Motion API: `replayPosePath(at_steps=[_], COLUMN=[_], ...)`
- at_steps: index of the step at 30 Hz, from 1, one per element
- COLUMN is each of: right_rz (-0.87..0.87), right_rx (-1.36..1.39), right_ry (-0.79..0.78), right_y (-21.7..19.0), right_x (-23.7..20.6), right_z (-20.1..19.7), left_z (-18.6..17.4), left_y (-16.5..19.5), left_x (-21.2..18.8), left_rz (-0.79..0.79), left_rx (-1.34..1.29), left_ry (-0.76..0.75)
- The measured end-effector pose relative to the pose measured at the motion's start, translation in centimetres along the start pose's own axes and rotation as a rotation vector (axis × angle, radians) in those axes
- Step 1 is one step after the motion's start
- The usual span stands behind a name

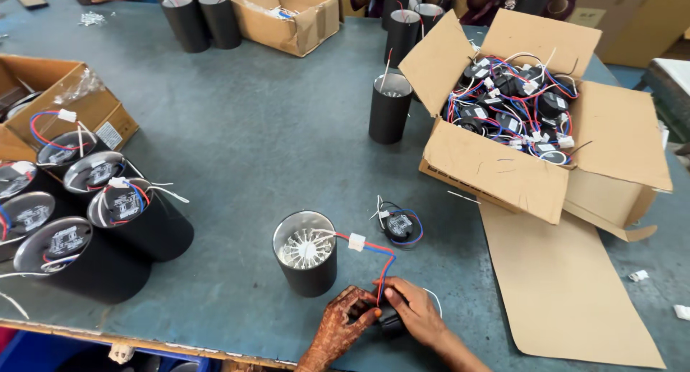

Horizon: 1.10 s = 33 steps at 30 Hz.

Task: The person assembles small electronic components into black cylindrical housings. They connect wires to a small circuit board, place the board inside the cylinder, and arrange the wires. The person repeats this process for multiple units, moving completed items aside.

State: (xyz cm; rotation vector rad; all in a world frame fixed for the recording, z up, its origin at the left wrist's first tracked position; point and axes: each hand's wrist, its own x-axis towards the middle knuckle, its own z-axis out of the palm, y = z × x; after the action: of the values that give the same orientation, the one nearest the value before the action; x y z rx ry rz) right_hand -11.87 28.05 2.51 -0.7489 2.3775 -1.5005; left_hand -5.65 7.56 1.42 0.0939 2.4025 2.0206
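My left hand (345, 322) and my right hand (413, 311) meet near the table's front edge, both closed around a small black round module (390, 322) that is mostly hidden. Red and blue wires (384, 260) rise from it to a white connector (356, 242), which joins white leads into an open black cylinder housing (306, 253) just left of my hands. White fins show inside the housing. A second black module with wires (399, 226) lies loose on the table behind my hands.
An open cardboard box (496, 171) full of wired modules sits at right, on a cardboard sheet (560, 293). Assembled black cylinders (108, 221) lie at left. One upright cylinder (389, 107) stands mid-table. More cylinders, another box (287, 16) and other people's hands are at the far edge.
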Motion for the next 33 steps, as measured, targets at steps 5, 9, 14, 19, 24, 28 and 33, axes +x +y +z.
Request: replayPosePath(at_steps=[5, 9, 14, 19, 24, 28, 33], right_rz=[-0.229, -0.181, -0.179, -0.078, 0.025, -0.074, -0.017], right_rx=[-0.017, -0.142, -0.219, 0.371, 0.823, 0.613, 0.278], right_ry=[-0.407, -0.450, -0.362, -0.110, 0.143, 0.134, -0.092], right_y=[-0.5, -1.0, 0.4, 2.5, 2.4, 0.3, -4.4], right_x=[0.3, 0.6, 0.1, 0.0, -0.6, -3.1, -6.9], right_z=[-3.0, -3.2, -2.8, -3.3, -6.2, -8.9, -9.5], left_z=[0.2, 0.3, 0.1, 0.2, 0.2, -0.1, -0.9], left_y=[-1.2, -1.3, -1.2, 0.1, 6.0, 12.9, 18.4], left_x=[0.3, 0.6, 0.7, 0.5, -0.3, 0.3, 1.4], left_rz=[-0.004, 0.043, 0.020, -0.178, 0.316, 0.749, 1.015], left_rx=[0.027, 0.063, 0.072, -0.201, 0.216, 0.503, 0.503], left_ry=[0.052, 0.057, 0.050, -0.005, -0.164, -0.203, -0.154])
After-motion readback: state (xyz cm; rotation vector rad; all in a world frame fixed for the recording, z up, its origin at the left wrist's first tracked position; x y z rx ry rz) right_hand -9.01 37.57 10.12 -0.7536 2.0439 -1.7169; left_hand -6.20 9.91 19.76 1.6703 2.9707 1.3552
